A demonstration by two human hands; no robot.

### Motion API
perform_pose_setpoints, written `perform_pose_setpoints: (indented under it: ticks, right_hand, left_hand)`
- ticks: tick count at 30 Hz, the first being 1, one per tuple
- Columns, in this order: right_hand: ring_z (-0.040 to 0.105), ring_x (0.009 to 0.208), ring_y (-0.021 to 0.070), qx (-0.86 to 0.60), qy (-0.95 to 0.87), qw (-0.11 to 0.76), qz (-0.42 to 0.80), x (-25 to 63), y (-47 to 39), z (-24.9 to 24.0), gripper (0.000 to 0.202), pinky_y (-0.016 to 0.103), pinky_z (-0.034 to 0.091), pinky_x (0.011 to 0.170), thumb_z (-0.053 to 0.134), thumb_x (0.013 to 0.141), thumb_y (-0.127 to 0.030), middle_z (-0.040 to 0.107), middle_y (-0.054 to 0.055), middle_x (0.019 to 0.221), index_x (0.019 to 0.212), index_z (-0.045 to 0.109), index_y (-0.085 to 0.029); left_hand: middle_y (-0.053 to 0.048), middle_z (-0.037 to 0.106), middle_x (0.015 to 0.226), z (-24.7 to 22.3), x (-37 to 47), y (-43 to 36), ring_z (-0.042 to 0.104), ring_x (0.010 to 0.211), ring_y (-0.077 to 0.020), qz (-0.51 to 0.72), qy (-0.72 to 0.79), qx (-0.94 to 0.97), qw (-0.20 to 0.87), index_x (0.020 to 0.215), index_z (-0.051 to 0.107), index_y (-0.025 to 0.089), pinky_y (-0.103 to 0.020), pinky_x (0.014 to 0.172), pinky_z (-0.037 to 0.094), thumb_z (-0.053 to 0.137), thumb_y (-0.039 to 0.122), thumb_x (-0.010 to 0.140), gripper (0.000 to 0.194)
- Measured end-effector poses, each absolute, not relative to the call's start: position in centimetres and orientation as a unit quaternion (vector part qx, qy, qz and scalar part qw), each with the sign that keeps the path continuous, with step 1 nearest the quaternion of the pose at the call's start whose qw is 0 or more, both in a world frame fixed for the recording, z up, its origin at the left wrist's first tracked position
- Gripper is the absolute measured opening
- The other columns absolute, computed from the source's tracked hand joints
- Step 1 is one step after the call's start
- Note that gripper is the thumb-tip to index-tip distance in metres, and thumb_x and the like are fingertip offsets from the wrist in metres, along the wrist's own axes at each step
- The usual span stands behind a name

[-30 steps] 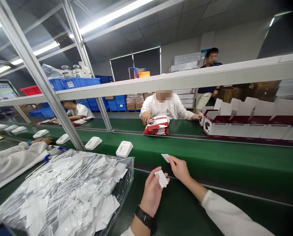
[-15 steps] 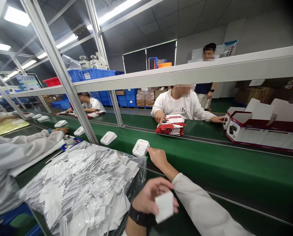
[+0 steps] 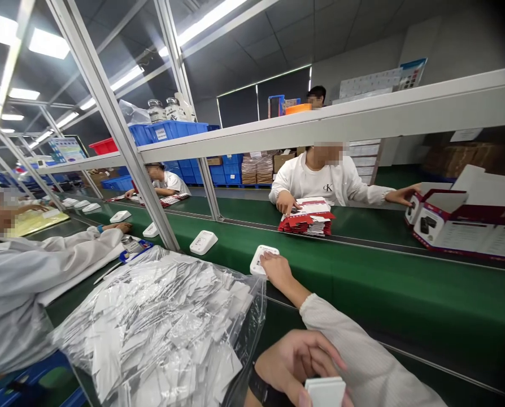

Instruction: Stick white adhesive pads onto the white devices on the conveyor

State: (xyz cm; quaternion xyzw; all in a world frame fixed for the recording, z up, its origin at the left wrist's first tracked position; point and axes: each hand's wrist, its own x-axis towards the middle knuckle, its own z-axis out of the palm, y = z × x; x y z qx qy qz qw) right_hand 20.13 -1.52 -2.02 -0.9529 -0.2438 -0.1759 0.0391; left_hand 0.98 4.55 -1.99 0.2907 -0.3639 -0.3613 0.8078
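Head view: our left hand (image 3: 300,364) is holding white cards (image 3: 325,392) in its fingers; our right hand (image 3: 278,271) is touching a white device (image 3: 257,259) on the green belt (image 3: 362,285), its fingers' spread unclear.

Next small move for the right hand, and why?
Probably lift the right hand straight up off the white unit. Its fingers rest on the unit's top face and hide part of it, so whatever lies beneath can't be checked. The left hand holds small white pieces clear of the unit, so it can likely stay put.
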Motion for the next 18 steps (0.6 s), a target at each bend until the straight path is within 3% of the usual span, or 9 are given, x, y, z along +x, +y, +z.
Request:
perform_pose_setpoints:
  ticks: [5,9,13,18]
  right_hand:
    - [0.052,0.136,0.0271,-0.948,-0.268,0.042,-0.165,18.8,-3.4,-2.5,0.035,0.042,0.043,0.113,0.045,0.104,-0.023,0.056,0.016,0.145,0.133,0.061,-0.012]
    - [0.039,0.146,0.0299,-0.948,-0.274,0.047,-0.151,17.6,-4.9,-2.9,0.052,0.051,0.033,0.121,0.050,0.102,-0.033,0.042,0.019,0.154,0.147,0.048,-0.008]
    - [0.039,0.145,0.0313,-0.947,-0.277,0.053,-0.155,17.2,-5.6,-3.1,0.056,0.052,0.023,0.126,0.056,0.098,-0.032,0.044,0.021,0.153,0.147,0.048,-0.004]
    - [0.047,0.140,0.0314,-0.944,-0.276,0.078,-0.166,16.8,-6.3,-3.3,0.052,0.042,0.035,0.121,0.061,0.093,-0.023,0.050,0.023,0.147,0.140,0.055,-0.003]
  left_hand:
    - [-0.017,0.077,0.091,-0.2,0.5,4.1,0.077,0.080,-0.0278,-0.337,-0.316,0.273,0.844,0.106,0.068,0.006,-0.036,0.068,0.063,0.097,0.029,0.049,0.068]
    - [-0.019,0.076,0.098,0.0,0.4,3.8,0.076,0.081,-0.0276,-0.337,-0.309,0.260,0.851,0.107,0.069,0.006,-0.037,0.069,0.064,0.098,0.029,0.048,0.070]
    - [-0.018,0.076,0.098,-0.3,0.3,3.6,0.076,0.082,-0.0285,-0.352,-0.303,0.276,0.842,0.106,0.070,0.009,-0.039,0.070,0.064,0.099,0.032,0.044,0.072]
    - [-0.019,0.076,0.098,-0.2,0.2,3.4,0.075,0.081,-0.0294,-0.356,-0.300,0.289,0.836,0.106,0.069,0.008,-0.041,0.070,0.062,0.099,0.034,0.044,0.073]
